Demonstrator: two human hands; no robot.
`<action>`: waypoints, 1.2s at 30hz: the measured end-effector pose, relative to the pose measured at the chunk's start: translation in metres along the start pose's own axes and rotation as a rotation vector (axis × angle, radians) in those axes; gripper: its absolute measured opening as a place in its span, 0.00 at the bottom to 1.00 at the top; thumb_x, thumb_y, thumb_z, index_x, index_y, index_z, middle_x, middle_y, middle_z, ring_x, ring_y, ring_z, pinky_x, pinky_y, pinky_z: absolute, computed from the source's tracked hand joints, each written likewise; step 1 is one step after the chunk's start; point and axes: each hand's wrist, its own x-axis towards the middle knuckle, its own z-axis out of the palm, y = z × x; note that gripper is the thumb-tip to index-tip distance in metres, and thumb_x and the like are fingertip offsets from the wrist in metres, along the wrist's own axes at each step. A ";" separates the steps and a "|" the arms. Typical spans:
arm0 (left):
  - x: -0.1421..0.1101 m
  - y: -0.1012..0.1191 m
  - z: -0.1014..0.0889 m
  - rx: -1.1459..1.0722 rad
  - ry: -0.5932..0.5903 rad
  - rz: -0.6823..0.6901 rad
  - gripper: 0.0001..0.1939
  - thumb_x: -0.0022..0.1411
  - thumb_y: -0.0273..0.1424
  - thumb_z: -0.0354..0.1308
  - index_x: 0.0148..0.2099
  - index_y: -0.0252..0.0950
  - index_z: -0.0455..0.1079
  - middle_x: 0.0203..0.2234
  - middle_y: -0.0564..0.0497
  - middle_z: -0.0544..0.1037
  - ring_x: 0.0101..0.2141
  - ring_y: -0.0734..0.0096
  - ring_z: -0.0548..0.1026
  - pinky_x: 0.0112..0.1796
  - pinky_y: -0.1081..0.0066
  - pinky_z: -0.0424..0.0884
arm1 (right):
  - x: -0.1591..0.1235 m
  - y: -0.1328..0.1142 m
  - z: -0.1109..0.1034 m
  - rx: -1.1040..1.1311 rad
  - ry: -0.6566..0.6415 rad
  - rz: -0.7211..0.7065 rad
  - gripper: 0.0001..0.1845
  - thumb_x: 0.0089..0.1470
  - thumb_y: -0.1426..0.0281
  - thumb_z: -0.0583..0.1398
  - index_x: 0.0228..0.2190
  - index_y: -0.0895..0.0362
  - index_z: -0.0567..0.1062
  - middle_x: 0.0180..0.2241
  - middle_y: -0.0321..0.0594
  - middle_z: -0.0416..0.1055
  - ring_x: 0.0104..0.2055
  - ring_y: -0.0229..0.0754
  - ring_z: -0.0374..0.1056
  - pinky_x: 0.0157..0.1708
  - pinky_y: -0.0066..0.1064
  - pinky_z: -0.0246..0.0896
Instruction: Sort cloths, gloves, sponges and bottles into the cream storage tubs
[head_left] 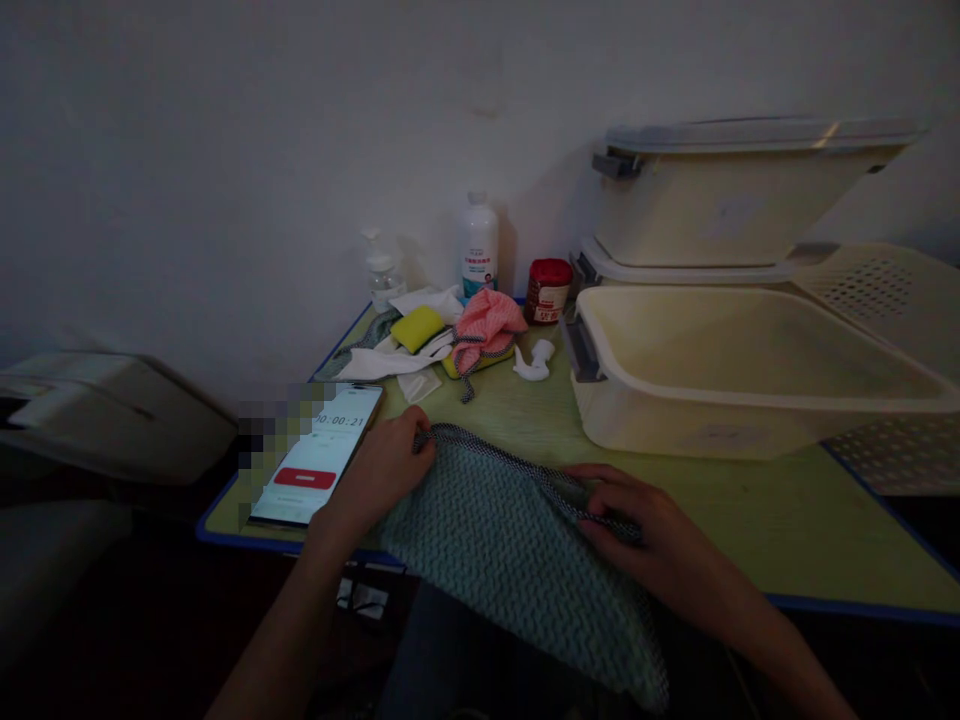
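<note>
A green table [750,530] with a blue edge
A phone [319,450] lies at the left. Two bottles [478,245], a red pack [548,295] and a messy pile of cloths [487,322] sit above the middle. A big open box [675,425] sits at the right.

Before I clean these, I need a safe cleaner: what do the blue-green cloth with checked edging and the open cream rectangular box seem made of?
The blue-green cloth with checked edging looks like matte textile, perhaps synthetic: it drapes softly and shows a zigzag texture. The open cream rectangular box seems smooth, moulded plastic, judging by its rounded corners and even surface.
</note>
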 end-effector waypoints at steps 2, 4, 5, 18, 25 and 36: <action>0.003 -0.003 0.001 -0.087 -0.004 0.001 0.07 0.57 0.32 0.48 0.34 0.36 0.66 0.29 0.48 0.75 0.33 0.62 0.74 0.34 0.67 0.64 | 0.001 0.001 0.000 0.005 0.042 -0.022 0.10 0.49 0.73 0.55 0.19 0.56 0.65 0.36 0.44 0.72 0.40 0.44 0.70 0.38 0.34 0.64; 0.004 -0.006 0.002 -0.165 0.013 0.003 0.08 0.57 0.33 0.49 0.33 0.36 0.66 0.30 0.48 0.75 0.34 0.62 0.73 0.36 0.66 0.66 | 0.001 0.002 -0.001 0.028 0.063 -0.029 0.10 0.49 0.72 0.55 0.18 0.56 0.64 0.29 0.41 0.70 0.32 0.41 0.69 0.31 0.30 0.62; 0.004 -0.007 0.002 -0.192 0.023 0.011 0.07 0.56 0.34 0.51 0.33 0.36 0.67 0.31 0.48 0.75 0.34 0.62 0.73 0.37 0.65 0.66 | 0.000 0.003 -0.002 0.047 0.063 -0.034 0.11 0.49 0.72 0.55 0.18 0.56 0.63 0.27 0.40 0.68 0.30 0.40 0.68 0.29 0.29 0.61; -0.005 -0.001 0.000 -0.484 -0.112 0.165 0.05 0.49 0.32 0.60 0.26 0.36 0.71 0.41 0.46 0.75 0.40 0.64 0.73 0.44 0.65 0.67 | -0.007 -0.002 -0.006 0.125 0.191 -0.097 0.09 0.48 0.70 0.56 0.19 0.55 0.64 0.26 0.38 0.62 0.29 0.39 0.63 0.28 0.28 0.60; -0.005 -0.005 -0.003 -0.625 0.043 0.032 0.14 0.53 0.40 0.55 0.23 0.35 0.71 0.25 0.52 0.72 0.29 0.70 0.69 0.33 0.72 0.66 | -0.007 0.009 -0.005 0.156 0.315 -0.016 0.12 0.48 0.64 0.59 0.18 0.56 0.67 0.29 0.40 0.62 0.32 0.40 0.64 0.33 0.31 0.62; -0.007 -0.008 -0.003 -0.773 0.433 -0.115 0.10 0.45 0.38 0.61 0.25 0.35 0.75 0.24 0.52 0.75 0.29 0.70 0.72 0.32 0.72 0.68 | -0.007 0.026 0.003 0.310 0.525 0.228 0.13 0.42 0.58 0.64 0.21 0.54 0.70 0.33 0.39 0.72 0.38 0.45 0.69 0.44 0.37 0.63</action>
